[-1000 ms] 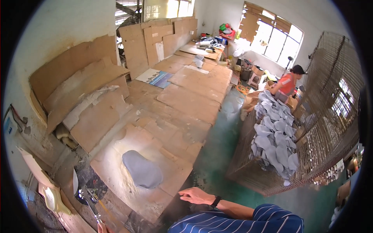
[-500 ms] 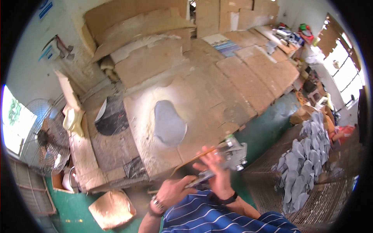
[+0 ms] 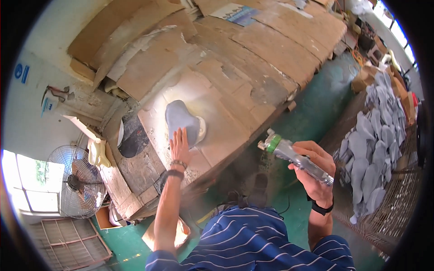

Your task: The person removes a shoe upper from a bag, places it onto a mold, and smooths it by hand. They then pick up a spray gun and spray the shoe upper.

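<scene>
A grey flat curved piece (image 3: 181, 118) lies on the cardboard-covered workbench (image 3: 253, 58), over a pale round pad. My left hand (image 3: 180, 145) rests flat on the bench with its fingertips touching the piece's near edge. My right hand (image 3: 314, 169) is held off the bench's edge, above the green floor, and grips a silver spray gun (image 3: 294, 156) with a green ring at its nozzle. The nozzle points left toward the bench.
A wire rack (image 3: 398, 189) at the right holds several grey pieces (image 3: 370, 140) of the same shape. A standing fan (image 3: 77, 180) is at the lower left by a window. Cardboard sheets lean on the wall behind the bench. A dark round opening (image 3: 135, 135) sits left of the piece.
The view has swung down and left over the bench. My left hand has reached out to the grey piece, and my right hand has moved right, away from my chest, with the spray gun.
</scene>
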Motion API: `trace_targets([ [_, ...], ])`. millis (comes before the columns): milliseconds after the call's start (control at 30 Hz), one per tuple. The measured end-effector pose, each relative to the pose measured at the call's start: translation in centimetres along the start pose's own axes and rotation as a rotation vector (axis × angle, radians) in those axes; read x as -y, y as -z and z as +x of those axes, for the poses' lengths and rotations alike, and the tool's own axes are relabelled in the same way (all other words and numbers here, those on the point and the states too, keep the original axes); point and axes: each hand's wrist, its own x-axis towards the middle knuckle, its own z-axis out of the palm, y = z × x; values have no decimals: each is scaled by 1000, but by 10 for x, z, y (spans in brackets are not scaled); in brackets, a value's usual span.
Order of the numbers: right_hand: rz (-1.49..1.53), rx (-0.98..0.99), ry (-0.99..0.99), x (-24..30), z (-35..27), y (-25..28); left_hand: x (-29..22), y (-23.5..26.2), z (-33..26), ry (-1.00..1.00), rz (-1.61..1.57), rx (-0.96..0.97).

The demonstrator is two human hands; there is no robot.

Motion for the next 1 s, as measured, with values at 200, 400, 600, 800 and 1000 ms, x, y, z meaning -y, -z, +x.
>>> trace_targets([
  [200,49,115,-369,-9,-39,28,23,-19,38,58,69,238],
  [400,73,313,-357,-14,-53,46,58,-12,73,-59,-131,407],
  [600,66,360,-308,-5,-62,43,44,-9,63,-114,-84,397],
  [800,50,355,-323,9,-69,24,34,-21,57,71,-25,253],
  [1000,43,322,-372,15,-84,2,48,-6,86,82,-144,286],
])
